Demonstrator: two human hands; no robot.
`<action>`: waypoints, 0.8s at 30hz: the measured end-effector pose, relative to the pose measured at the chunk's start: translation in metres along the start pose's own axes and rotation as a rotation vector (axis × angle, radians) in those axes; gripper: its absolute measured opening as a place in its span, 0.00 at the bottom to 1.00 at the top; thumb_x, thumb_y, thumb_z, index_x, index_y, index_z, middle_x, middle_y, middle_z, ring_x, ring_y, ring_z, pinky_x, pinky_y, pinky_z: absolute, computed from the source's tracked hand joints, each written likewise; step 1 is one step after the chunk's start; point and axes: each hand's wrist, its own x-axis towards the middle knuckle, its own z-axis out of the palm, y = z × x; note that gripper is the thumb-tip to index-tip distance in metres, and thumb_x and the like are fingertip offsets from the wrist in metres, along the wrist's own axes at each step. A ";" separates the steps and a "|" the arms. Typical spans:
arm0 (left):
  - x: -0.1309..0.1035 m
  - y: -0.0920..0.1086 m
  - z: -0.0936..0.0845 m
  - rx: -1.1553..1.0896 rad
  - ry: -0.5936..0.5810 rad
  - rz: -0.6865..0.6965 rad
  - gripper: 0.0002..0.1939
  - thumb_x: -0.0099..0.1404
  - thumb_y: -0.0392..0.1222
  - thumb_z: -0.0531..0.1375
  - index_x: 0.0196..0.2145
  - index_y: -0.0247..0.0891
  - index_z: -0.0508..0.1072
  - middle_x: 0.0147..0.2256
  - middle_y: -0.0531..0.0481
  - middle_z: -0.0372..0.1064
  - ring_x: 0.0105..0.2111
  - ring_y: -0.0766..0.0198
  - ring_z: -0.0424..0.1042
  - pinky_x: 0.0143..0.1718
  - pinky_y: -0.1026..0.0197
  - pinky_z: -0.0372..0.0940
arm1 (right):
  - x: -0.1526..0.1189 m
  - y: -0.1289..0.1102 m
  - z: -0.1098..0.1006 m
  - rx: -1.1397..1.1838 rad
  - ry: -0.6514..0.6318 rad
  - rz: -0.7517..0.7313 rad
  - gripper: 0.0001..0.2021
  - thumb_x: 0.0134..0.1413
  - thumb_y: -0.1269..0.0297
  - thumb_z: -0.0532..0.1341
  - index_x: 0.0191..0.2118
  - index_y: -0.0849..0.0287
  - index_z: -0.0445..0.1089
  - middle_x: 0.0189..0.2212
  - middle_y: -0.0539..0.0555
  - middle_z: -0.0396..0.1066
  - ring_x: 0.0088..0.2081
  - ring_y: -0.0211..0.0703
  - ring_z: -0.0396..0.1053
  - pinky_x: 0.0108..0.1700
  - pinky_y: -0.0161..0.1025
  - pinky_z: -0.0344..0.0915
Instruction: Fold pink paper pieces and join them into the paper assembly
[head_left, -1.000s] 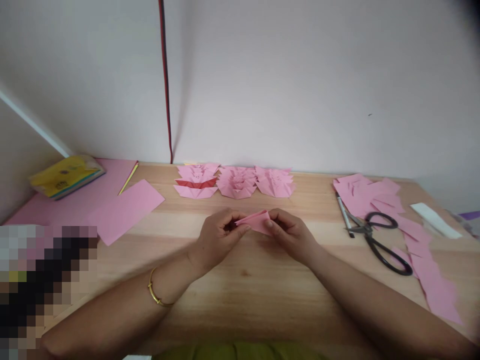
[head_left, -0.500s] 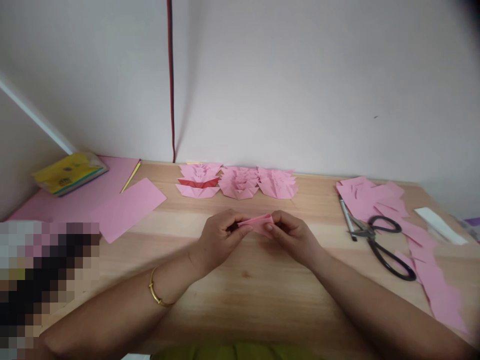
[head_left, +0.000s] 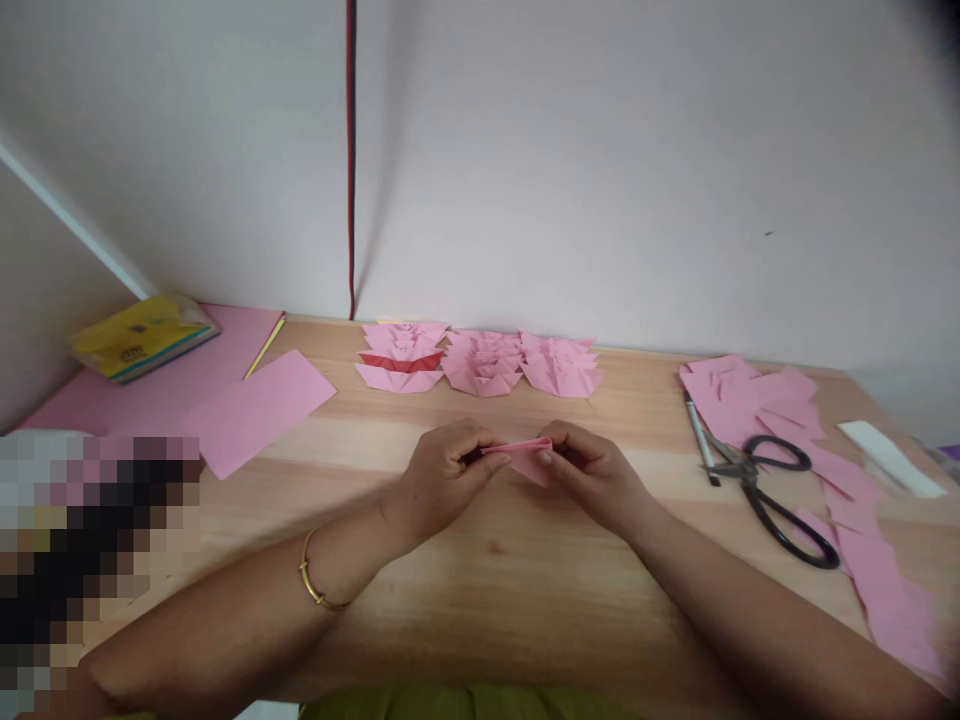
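A small folded piece of pink paper (head_left: 529,459) is held just above the wooden table, between my two hands. My left hand (head_left: 452,478) pinches its left end between thumb and fingers. On the other end, my right hand (head_left: 589,474) grips it the same way, thumb on the near face. A folded edge runs along the top of the paper, and a flap hangs down near my right thumb. Beyond my hands, three rows of folded pink paper boats (head_left: 484,363) stand near the wall, one boat in the left row being red.
Black-handled scissors (head_left: 750,472) and a pen (head_left: 701,438) lie to the right beside loose pink paper pieces (head_left: 862,540) and a white strip (head_left: 891,458). On the left are pink sheets (head_left: 262,415), a yellow pencil (head_left: 265,346) and a yellow packet (head_left: 146,335).
The view has shifted slightly. The pink paper is turned a little between my fingers, and its lower flap now hangs further down. Both hands keep their grip.
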 end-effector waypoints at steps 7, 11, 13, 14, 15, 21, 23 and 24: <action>0.000 0.002 0.000 -0.022 -0.014 -0.036 0.08 0.61 0.43 0.58 0.32 0.37 0.74 0.27 0.50 0.71 0.28 0.67 0.67 0.31 0.65 0.61 | -0.001 0.001 0.000 -0.024 0.024 0.025 0.13 0.55 0.55 0.57 0.28 0.59 0.65 0.25 0.51 0.63 0.28 0.37 0.59 0.29 0.33 0.56; -0.001 0.000 0.001 -0.035 -0.017 -0.039 0.08 0.61 0.42 0.58 0.33 0.36 0.74 0.28 0.50 0.71 0.29 0.68 0.68 0.32 0.65 0.61 | -0.001 0.002 0.000 -0.008 0.031 0.013 0.12 0.55 0.56 0.58 0.28 0.59 0.65 0.25 0.50 0.63 0.27 0.36 0.59 0.29 0.33 0.56; -0.001 0.000 0.001 -0.035 -0.020 -0.044 0.08 0.61 0.42 0.58 0.33 0.36 0.74 0.29 0.50 0.71 0.29 0.68 0.68 0.32 0.66 0.61 | -0.001 0.002 0.000 -0.007 0.039 0.003 0.11 0.55 0.57 0.58 0.28 0.59 0.65 0.25 0.50 0.63 0.27 0.35 0.59 0.29 0.33 0.56; -0.001 0.000 0.001 -0.032 -0.021 -0.047 0.08 0.61 0.42 0.58 0.33 0.36 0.74 0.29 0.51 0.71 0.29 0.68 0.68 0.32 0.66 0.61 | -0.001 0.002 0.000 -0.010 0.042 -0.001 0.11 0.55 0.58 0.59 0.28 0.59 0.65 0.25 0.50 0.63 0.27 0.35 0.59 0.29 0.33 0.56; -0.001 0.000 0.001 -0.028 -0.021 -0.052 0.08 0.61 0.43 0.58 0.33 0.36 0.74 0.28 0.51 0.71 0.29 0.68 0.68 0.32 0.66 0.61 | -0.001 0.003 0.000 -0.013 0.045 -0.004 0.11 0.55 0.58 0.59 0.28 0.59 0.65 0.25 0.50 0.63 0.27 0.35 0.59 0.29 0.33 0.56; -0.001 -0.001 0.001 -0.003 -0.020 -0.061 0.08 0.60 0.44 0.59 0.32 0.37 0.74 0.28 0.50 0.71 0.28 0.67 0.67 0.31 0.65 0.61 | -0.001 0.004 0.000 -0.033 0.065 -0.012 0.11 0.55 0.58 0.59 0.27 0.59 0.65 0.25 0.50 0.63 0.27 0.36 0.60 0.29 0.33 0.56; -0.001 -0.001 0.001 0.000 -0.026 -0.057 0.09 0.60 0.44 0.59 0.33 0.37 0.74 0.29 0.50 0.71 0.29 0.67 0.68 0.31 0.65 0.61 | -0.001 0.005 0.000 -0.027 0.064 -0.004 0.11 0.55 0.57 0.59 0.28 0.59 0.65 0.25 0.50 0.63 0.27 0.36 0.60 0.28 0.33 0.56; -0.001 -0.001 0.001 0.002 -0.027 -0.055 0.09 0.60 0.44 0.59 0.33 0.37 0.74 0.29 0.50 0.71 0.29 0.67 0.68 0.32 0.65 0.61 | -0.001 0.005 0.000 -0.021 0.064 0.002 0.11 0.55 0.57 0.59 0.28 0.59 0.65 0.25 0.50 0.63 0.27 0.35 0.59 0.28 0.33 0.56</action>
